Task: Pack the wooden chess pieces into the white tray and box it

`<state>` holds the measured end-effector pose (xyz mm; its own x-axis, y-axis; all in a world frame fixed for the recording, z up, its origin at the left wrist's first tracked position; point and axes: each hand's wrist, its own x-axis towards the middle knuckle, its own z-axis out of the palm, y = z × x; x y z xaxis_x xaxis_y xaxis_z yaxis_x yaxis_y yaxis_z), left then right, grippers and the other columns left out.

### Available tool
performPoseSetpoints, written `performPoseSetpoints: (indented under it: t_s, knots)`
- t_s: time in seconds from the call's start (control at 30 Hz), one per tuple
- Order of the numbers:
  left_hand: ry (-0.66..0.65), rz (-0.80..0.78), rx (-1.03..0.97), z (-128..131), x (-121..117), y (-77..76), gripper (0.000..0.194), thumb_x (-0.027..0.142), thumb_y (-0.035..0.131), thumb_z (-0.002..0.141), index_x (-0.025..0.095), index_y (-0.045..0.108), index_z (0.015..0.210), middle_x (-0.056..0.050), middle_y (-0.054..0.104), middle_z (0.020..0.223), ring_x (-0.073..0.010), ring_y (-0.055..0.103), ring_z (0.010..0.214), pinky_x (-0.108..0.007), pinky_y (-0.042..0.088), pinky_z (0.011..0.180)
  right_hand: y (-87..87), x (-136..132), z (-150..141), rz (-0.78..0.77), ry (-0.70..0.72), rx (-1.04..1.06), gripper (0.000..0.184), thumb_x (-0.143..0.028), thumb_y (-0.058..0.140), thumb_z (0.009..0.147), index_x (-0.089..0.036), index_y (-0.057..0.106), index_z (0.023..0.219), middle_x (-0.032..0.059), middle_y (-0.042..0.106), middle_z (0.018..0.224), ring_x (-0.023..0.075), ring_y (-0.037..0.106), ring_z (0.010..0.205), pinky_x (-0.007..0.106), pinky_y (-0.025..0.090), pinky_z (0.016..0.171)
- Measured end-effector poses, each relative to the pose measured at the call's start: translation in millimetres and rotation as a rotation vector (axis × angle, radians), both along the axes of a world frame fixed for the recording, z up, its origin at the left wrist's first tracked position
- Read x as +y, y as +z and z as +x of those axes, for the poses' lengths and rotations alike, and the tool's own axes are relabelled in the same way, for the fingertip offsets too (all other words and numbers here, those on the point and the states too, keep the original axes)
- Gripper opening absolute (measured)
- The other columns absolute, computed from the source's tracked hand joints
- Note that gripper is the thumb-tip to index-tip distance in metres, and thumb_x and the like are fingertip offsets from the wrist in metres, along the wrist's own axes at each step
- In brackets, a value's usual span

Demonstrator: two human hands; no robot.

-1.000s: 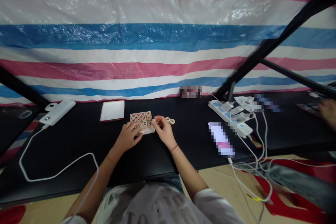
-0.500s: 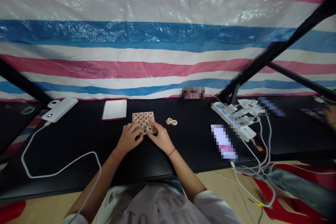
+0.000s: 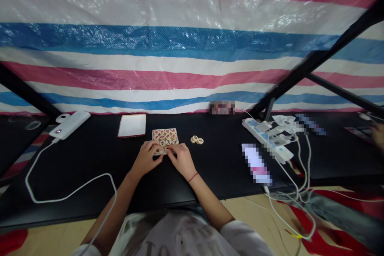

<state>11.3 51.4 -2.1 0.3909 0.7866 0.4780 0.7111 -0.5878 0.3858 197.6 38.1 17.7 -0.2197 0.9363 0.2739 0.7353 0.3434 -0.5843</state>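
Observation:
A small pale wooden tray (image 3: 165, 131) packed with several round game discs marked in red and black lies on the black table (image 3: 90, 168). My left hand (image 3: 146, 159) rests at the tray's near left corner, fingers curled against its edge. My right hand (image 3: 181, 159) sits at the tray's near right corner, with its fingertips bent down onto the front row of discs. Whether a disc is pinched under them is hidden. Two loose discs (image 3: 197, 140) lie on the table just right of the tray.
A white lid or card (image 3: 132, 125) lies left of the tray, with a white power bank (image 3: 69, 124) and its looping cable (image 3: 69, 196) further left. A phone (image 3: 257, 164) and a power strip (image 3: 267, 138) with tangled cables sit to the right. Another person's hand (image 3: 378, 135) shows far right.
My right hand has come back from beside the loose discs to the tray's front row. One loose disc fewer lies to the right of the tray. My left hand stays at the tray.

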Motion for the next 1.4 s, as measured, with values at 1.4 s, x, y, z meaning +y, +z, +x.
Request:
performPoseSetpoints:
  t_s: [1.4]
  knots:
    - [-0.027, 0.047, -0.055, 31, 12, 0.5, 0.03, 0.031, 0.049, 0.093, 0.024, 0.059, 0.119, -0.007, 0.068, 0.113, -0.0219, 0.062, 0.105, -0.038, 0.045, 0.092, 19.9, 10, 15, -0.061, -0.102, 0.333, 0.02, -0.038, 0.064, 0.08, -0.024, 0.068, 0.094, 0.0016, 0.073, 0.093, 0.0181, 0.065, 0.084, 0.043, 0.038, 0.099]
